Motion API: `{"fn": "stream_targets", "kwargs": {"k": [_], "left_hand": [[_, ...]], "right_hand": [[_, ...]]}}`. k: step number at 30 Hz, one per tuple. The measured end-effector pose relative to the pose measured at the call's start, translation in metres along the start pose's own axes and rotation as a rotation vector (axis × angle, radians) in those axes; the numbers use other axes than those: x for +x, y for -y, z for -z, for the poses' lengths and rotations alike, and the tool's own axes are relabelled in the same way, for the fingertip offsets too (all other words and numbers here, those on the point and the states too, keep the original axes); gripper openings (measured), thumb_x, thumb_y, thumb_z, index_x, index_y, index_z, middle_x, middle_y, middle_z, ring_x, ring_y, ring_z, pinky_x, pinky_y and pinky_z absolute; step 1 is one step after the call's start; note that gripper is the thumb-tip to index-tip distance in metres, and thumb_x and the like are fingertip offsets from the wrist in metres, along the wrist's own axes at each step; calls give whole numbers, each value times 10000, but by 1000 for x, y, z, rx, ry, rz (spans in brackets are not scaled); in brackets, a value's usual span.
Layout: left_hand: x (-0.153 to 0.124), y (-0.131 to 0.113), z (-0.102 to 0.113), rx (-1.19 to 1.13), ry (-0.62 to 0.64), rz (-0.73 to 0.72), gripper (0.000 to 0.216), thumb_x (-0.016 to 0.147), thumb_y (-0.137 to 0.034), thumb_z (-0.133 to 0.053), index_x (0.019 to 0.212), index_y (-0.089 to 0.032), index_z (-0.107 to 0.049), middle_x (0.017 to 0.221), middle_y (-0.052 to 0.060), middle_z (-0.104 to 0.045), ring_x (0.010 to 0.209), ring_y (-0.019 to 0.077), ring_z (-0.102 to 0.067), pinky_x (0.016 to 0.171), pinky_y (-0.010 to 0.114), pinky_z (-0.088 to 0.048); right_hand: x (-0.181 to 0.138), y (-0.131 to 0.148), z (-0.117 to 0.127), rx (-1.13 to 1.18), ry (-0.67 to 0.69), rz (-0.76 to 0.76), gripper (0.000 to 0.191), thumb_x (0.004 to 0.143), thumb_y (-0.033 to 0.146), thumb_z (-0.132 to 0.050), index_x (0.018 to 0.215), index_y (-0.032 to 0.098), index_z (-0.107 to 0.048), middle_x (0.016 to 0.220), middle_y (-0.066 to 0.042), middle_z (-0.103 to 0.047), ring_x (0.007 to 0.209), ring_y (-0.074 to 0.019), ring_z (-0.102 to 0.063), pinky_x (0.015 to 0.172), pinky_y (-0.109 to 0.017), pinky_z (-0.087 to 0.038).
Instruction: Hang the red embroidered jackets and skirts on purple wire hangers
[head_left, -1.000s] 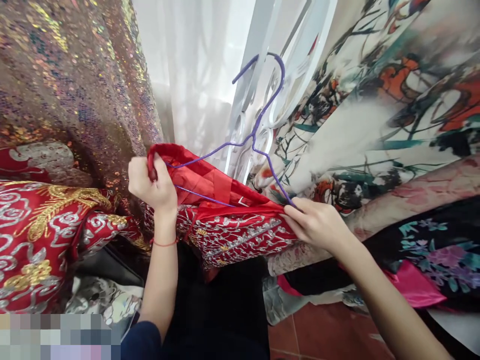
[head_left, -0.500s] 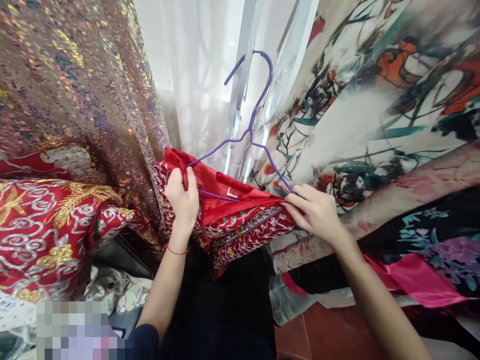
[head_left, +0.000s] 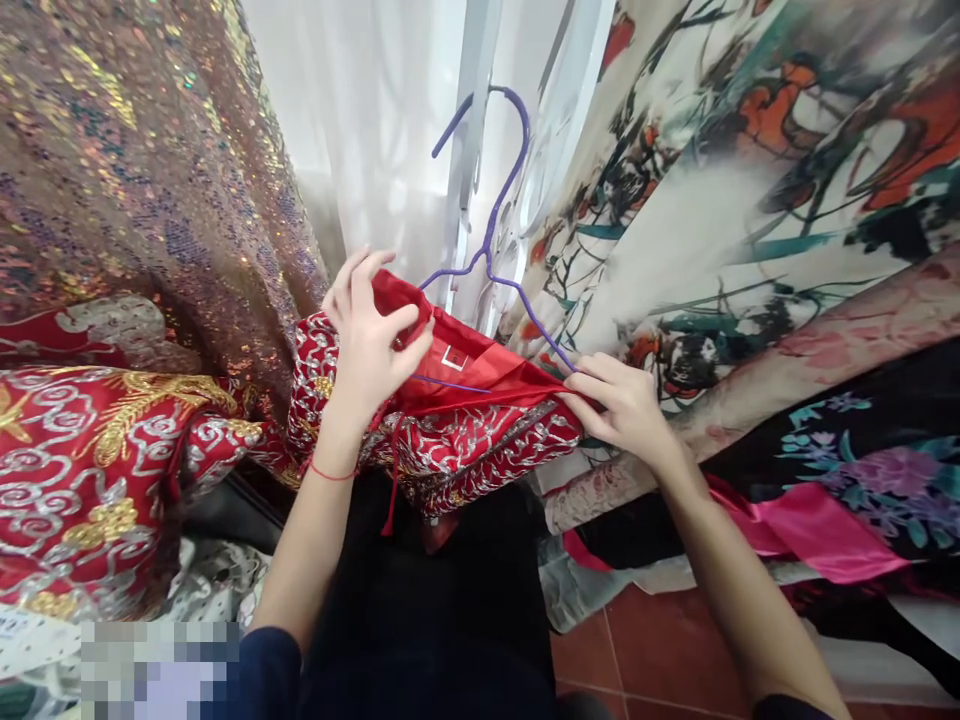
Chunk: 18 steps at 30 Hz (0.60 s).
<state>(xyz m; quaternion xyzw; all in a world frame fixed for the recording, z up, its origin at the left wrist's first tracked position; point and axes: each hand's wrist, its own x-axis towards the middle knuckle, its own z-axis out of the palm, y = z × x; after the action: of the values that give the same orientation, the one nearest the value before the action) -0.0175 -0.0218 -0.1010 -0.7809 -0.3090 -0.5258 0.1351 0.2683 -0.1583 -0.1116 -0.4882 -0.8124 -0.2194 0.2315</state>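
Note:
A purple clothes hanger [head_left: 491, 225] hooks over a white frame, its lower part inside a red garment [head_left: 495, 440] with silver embroidery. The garment's plain red lining faces up and shows a small white label [head_left: 454, 358]. At the garment's left end is my left hand [head_left: 367, 345], fingers spread apart over the edge of the cloth. My right hand [head_left: 611, 400] pinches the garment's right corner together with the end of the hanger's arm. A thin red cord [head_left: 392, 490] dangles below the left part of the garment.
Left hangs a sequined fabric [head_left: 150, 180], with another red and gold embroidered garment [head_left: 97, 480] lower down. The white frame [head_left: 469, 130] stands before pale curtains. Printed fabric [head_left: 712, 230] hangs at right, above a black flowered garment [head_left: 885, 470]. Reddish floor tiles [head_left: 660, 650] show below.
My left hand has gone from a closed grip on the cloth to spread fingers, moving up slightly. My right hand keeps its pinch. The view has shifted a little.

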Motion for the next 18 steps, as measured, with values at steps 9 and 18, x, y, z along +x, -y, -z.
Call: {"fn": "stream_targets", "kwargs": {"k": [9,18], "left_hand": [[-10,49,-27,-98,49,0,363,816,-274,-571,587,-218,-296,553,-12,-352,559,153,-340,588,323,-274],[-8,74,-38,-190,27,81,460,703,-228,-650,522,-232,-227,480,-51,-203,474,128,-258,537,328,-228]], "right_hand": [[-25,3,7,-21,-170,-50,85,891,229,-643,827,241,-698,1314,-102,-575,1192,-306,-508,937,-499,-441],[-48,33,67,264,-101,-30,143,963,274,-570,842,257,-644,826,-37,-700,863,-223,-544,791,-419,-448]]}}
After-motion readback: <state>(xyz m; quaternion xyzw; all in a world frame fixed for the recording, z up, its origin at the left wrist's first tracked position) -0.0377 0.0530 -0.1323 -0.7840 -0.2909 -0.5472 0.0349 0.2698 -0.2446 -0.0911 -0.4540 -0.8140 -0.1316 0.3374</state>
